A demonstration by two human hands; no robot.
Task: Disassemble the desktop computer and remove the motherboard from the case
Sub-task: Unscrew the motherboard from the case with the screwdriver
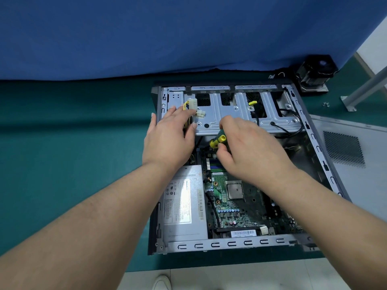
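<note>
Case [230, 244] lies on its side, open, on the green worktop [62, 164]. Motherboard [234, 208] sits inside it, right of the grey power supply [184, 206], bare CPU [235, 190] showing. My right hand [249, 151] grips a green-and-yellow screwdriver [217, 140], fingers curled round the handle, near the board's far edge just below the drive cage [230, 114]; the tip is hidden. My left hand [169, 137] lies flat with fingers straight on the yellow cables [187, 114] at the cage's left end, holding nothing. Removed side panel [351, 164] lies right of the case. Cooler [316, 74] stands beyond, near the blue cloth [167, 34]. Loose screws [326, 104] lie close by.
</note>
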